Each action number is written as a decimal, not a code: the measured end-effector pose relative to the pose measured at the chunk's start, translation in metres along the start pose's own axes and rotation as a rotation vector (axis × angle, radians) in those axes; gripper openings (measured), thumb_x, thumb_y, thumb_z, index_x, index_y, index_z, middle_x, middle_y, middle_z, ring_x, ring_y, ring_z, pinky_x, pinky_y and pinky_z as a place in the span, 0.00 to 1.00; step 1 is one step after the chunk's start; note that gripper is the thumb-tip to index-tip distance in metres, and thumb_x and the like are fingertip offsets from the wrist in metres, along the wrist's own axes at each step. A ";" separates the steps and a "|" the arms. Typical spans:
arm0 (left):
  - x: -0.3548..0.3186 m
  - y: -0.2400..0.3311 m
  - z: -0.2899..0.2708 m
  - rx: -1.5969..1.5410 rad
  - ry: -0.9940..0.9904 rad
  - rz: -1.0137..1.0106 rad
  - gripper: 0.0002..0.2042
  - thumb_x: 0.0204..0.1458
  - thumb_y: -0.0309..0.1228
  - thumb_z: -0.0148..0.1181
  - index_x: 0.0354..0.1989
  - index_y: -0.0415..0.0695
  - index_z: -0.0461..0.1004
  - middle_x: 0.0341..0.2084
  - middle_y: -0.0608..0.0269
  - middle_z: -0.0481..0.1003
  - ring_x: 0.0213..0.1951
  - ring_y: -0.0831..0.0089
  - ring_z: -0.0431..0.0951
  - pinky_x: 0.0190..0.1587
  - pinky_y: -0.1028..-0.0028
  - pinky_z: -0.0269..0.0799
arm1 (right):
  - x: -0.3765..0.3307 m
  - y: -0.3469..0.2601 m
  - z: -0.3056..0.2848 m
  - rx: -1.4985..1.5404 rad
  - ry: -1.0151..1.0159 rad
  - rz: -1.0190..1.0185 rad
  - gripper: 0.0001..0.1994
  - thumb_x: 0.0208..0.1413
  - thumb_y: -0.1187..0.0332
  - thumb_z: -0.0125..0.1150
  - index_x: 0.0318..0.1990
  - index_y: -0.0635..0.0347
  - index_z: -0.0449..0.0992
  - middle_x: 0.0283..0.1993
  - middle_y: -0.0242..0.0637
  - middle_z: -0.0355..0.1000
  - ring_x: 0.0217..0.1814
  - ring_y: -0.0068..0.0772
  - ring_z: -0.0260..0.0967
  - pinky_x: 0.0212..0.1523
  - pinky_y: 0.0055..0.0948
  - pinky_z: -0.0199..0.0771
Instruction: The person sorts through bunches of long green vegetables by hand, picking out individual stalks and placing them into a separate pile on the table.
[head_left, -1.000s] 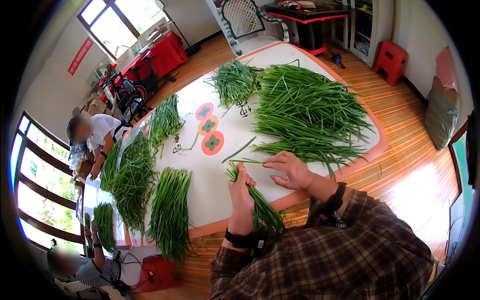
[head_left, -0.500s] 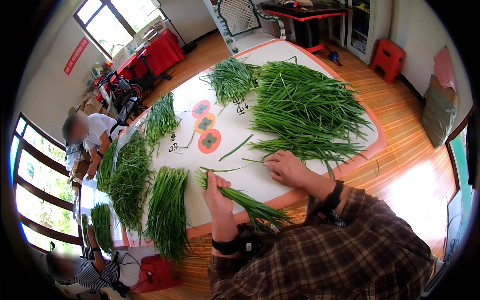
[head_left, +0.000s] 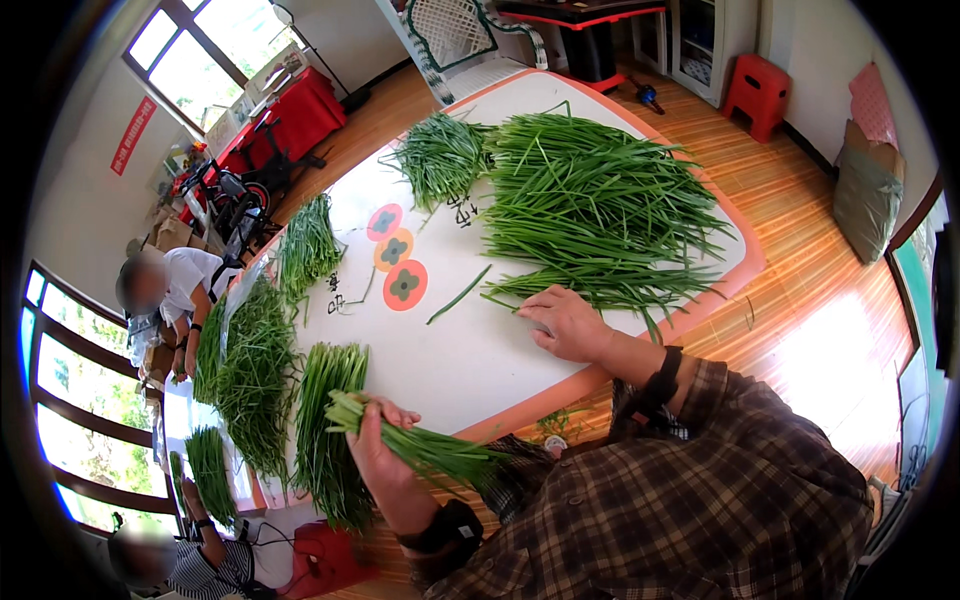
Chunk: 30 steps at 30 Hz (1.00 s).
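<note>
My left hand (head_left: 382,455) is closed round a bunch of garlic chives (head_left: 445,452). Their pale cut ends point left, and the leaves trail right past the table's near edge. Just beyond that hand lies a neat bundle of garlic chives (head_left: 322,430), its leaf tips hanging over the edge. My right hand (head_left: 567,325) rests low at the near side of the large heap of garlic chives (head_left: 600,200), fingers bent but apart, with no stalk visible in them. One loose stalk (head_left: 459,294) lies left of the heap on the white table (head_left: 480,370).
Smaller chive piles lie at the far side (head_left: 440,160) and left (head_left: 308,248), with a tangled heap (head_left: 255,375) farther left. Two people (head_left: 190,275) (head_left: 200,560) handle chives there. A white chair (head_left: 455,45) stands beyond the table; a red stool (head_left: 757,95) is right.
My left hand has moved left with its bunch, toward the neat bundle. The right hand has shifted slightly left and up, and the stalk at its fingers no longer shows. The view has turned a little.
</note>
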<state>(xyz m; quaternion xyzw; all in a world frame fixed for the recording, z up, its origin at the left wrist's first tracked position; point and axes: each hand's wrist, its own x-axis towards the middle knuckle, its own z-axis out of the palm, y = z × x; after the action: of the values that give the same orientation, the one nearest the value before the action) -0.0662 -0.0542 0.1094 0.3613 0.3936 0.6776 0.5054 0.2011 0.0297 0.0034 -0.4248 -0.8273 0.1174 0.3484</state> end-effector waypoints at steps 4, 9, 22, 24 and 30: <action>0.021 -0.062 -0.001 -0.163 -0.077 -0.335 0.09 0.55 0.30 0.49 0.44 0.45 0.64 0.18 0.73 0.56 0.19 0.83 0.55 0.26 0.78 0.58 | 0.002 -0.002 0.000 0.070 0.049 -0.036 0.18 0.42 0.70 0.58 0.44 0.61 0.71 0.47 0.37 0.68 0.46 0.41 0.62 0.50 0.35 0.63; 0.035 -0.110 0.031 -0.120 -0.003 -0.411 0.17 0.52 0.26 0.53 0.51 0.41 0.63 0.19 0.72 0.58 0.18 0.83 0.56 0.24 0.78 0.58 | 0.001 -0.005 -0.007 0.092 0.027 -0.138 0.20 0.41 0.68 0.59 0.46 0.59 0.71 0.48 0.36 0.67 0.46 0.40 0.63 0.50 0.34 0.63; 0.042 -0.128 0.050 -0.046 -0.016 -0.418 0.09 0.54 0.31 0.52 0.38 0.39 0.66 0.15 0.72 0.57 0.17 0.81 0.56 0.23 0.77 0.58 | 0.002 -0.010 -0.009 0.116 -0.032 -0.236 0.17 0.41 0.66 0.60 0.43 0.55 0.73 0.48 0.30 0.68 0.47 0.37 0.62 0.49 0.34 0.63; 0.040 -0.126 0.050 -0.043 -0.014 -0.383 0.09 0.55 0.32 0.52 0.36 0.39 0.66 0.15 0.71 0.57 0.17 0.80 0.56 0.23 0.77 0.58 | 0.001 -0.009 -0.006 0.074 -0.031 -0.250 0.15 0.42 0.66 0.60 0.41 0.55 0.74 0.48 0.30 0.68 0.48 0.36 0.63 0.49 0.34 0.63; 0.048 -0.092 0.025 -0.085 0.076 -0.158 0.11 0.55 0.35 0.52 0.35 0.40 0.65 0.22 0.67 0.63 0.25 0.78 0.63 0.27 0.76 0.61 | -0.002 -0.002 0.002 -0.016 -0.018 -0.131 0.12 0.42 0.68 0.58 0.38 0.55 0.75 0.46 0.30 0.69 0.48 0.36 0.62 0.49 0.34 0.61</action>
<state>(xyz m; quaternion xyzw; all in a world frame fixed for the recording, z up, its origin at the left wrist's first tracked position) -0.0182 0.0128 0.0420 0.2812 0.4109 0.6648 0.5569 0.1998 0.0272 0.0022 -0.3714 -0.8573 0.0917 0.3445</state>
